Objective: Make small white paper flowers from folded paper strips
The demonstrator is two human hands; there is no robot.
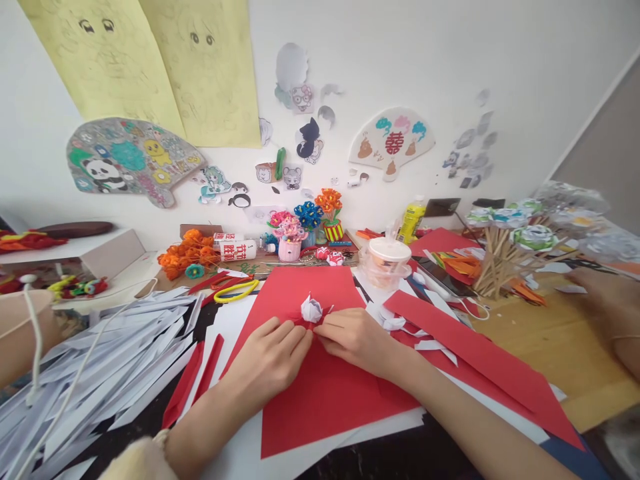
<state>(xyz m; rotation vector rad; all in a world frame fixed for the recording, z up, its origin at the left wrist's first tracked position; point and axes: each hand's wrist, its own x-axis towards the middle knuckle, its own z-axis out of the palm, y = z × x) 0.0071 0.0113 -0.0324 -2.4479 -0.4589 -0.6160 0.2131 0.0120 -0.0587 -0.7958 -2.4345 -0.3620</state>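
A small white folded-paper flower (311, 310) with red folded paper around its base stands just above the middle of a red paper sheet (320, 407). My left hand (277, 350) pinches the red folded paper from the left, its fingers bent. From the other side, my right hand (350, 339) grips the same piece with thumb and fingers closed. The fingertips nearly meet under the flower and hide part of the red folds. White sheets lie beneath the red sheet.
On the left lies a heap of white paper strips (120, 360), with yellow-handled scissors (236, 291) beyond it. A lidded cup (389, 257) and a yellow bottle (412, 220) stand behind. Red paper (480, 353) lies right, near another person's hand (605, 300).
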